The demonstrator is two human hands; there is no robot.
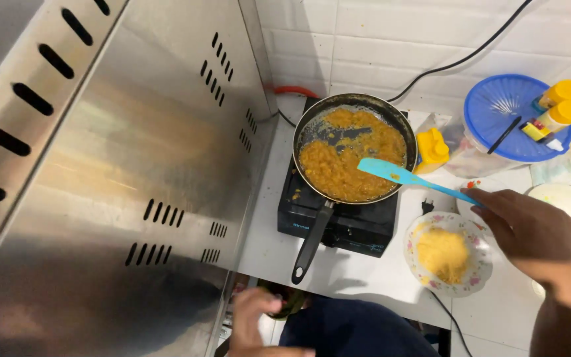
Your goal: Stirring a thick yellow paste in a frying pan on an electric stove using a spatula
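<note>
A black frying pan with orange-yellow mash sits on a small black stove; its handle points toward me. My right hand grips a light blue spatula, whose blade hovers over the pan's right side. A floral plate with a yellow heap lies just under that hand. My left hand hangs low below the counter edge, fingers curled beside a dark object; whether it holds it is unclear.
A large steel hood panel fills the left. At the right stand a yellow bottle, a container with a blue lid bearing two yellow-capped bottles, and a white plate. Black cables cross the tiled wall.
</note>
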